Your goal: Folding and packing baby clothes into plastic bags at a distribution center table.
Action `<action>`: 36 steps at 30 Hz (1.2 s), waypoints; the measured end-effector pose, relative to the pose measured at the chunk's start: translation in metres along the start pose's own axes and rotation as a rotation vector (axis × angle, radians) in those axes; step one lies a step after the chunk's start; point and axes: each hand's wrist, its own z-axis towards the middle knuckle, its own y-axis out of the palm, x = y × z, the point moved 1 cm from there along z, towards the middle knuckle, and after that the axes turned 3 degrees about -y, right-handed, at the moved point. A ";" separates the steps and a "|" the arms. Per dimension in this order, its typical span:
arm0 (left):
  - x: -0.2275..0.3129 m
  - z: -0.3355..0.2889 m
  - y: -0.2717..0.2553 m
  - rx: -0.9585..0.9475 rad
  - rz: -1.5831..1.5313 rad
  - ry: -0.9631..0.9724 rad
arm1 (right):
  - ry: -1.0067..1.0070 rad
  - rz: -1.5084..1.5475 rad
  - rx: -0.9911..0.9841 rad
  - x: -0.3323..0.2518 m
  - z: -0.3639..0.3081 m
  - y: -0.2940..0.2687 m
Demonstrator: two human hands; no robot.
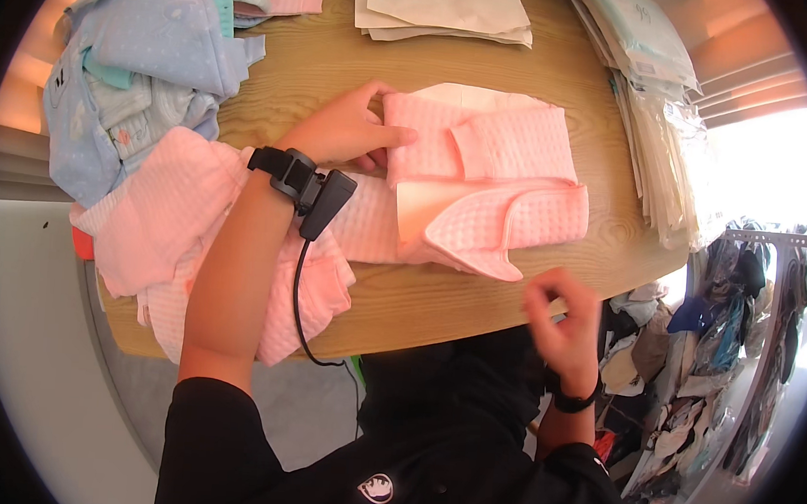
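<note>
A pink quilted baby garment lies partly folded over a pale sheet of card on the table. One sleeve is laid across its upper part, and a lower flap curves toward the table's front edge. My left hand grips the garment's left edge, thumb on top and the other fingers partly hidden beneath. Apart from the cloth, my right hand hovers near the table's front edge with its fingers curled in; nothing shows in it. More of the pink quilted cloth is heaped under and beside my left forearm.
Light blue baby clothes are piled at the far left of the wooden table. Pale card sheets lie at the far edge. Stacked clear plastic packages line the right side. Bagged clothes hang on a rack beyond the right edge.
</note>
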 end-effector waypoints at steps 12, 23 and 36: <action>-0.010 0.006 0.002 0.068 0.258 0.126 | -0.201 -0.477 -0.177 -0.020 0.012 0.069; -0.001 0.001 0.012 0.101 0.403 0.303 | -0.241 -0.445 -0.065 -0.006 0.009 0.075; -0.009 0.004 0.015 0.096 0.446 0.331 | -0.300 -0.406 0.066 0.006 0.003 0.081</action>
